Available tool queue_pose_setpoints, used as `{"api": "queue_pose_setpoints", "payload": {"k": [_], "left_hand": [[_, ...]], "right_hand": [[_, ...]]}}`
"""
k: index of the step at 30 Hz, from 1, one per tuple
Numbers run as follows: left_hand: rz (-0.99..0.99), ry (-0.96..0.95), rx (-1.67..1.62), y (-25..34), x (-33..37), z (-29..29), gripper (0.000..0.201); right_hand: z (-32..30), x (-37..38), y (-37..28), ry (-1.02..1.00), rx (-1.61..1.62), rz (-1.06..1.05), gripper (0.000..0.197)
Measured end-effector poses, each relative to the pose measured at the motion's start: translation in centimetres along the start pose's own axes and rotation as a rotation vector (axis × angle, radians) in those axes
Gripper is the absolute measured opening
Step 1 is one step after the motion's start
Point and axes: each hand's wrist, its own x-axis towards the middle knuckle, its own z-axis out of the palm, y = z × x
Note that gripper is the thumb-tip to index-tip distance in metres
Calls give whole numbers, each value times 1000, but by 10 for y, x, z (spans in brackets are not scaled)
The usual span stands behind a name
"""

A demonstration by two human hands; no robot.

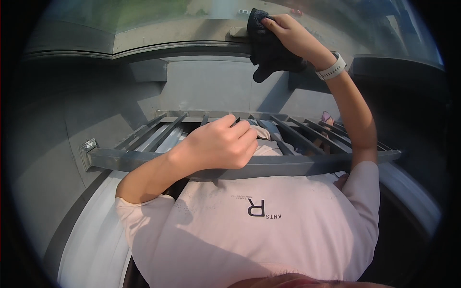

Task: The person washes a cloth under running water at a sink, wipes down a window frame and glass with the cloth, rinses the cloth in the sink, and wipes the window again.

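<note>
My right hand (294, 37) is stretched out at the upper right, with thumb and fingers closed on a dark cloth (272, 54). The cloth hangs bunched from the hand beside the window's edge, one narrow end pointing down. My left hand (224, 142) is a loose fist at the middle, over the grey metal railing (293, 164). A small dark strip shows by its fingers; whether it is held or is part of a bar behind I cannot tell. The inside of that fist is hidden. A pale watch (332, 68) sits on my right wrist.
The railing's top bar crosses close against my chest, with several slanting bars beyond. Past it are a grey wall (206, 86) and a dark window frame (187, 51). Ground far below, with a small white car (244, 11), shows at the top. A metal bracket (88, 152) fixes the railing's left end.
</note>
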Motion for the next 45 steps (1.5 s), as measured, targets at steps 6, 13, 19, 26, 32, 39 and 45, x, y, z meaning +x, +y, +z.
{"api": "queue_pose_setpoints", "payload": {"k": [6,13,19,26,32,39,45], "left_hand": [[-74,80,-4,-11,-5,1,21],[-46,5,-33,-20,0,-8,27],[-84,39,-21,-3,6,1,26],[-67,47,-14,-3,22,1,24],[-99,33,-14,-9,28,-4,27],[-96,14,-44,-10,29,0,28],[-95,36,-83,-11,25,10,30]], "right_hand": [[-14,-37,15,23,-46,-20,43],[-80,-174,57,314,530,400,39],[-121,-210,56,957,483,211,27],[-65,-164,87,393,-631,-48,50],[-61,-164,90,240,-623,-45,56],[-61,-158,104,302,-631,-4,47],[-59,-177,119,433,-548,122,39]]}}
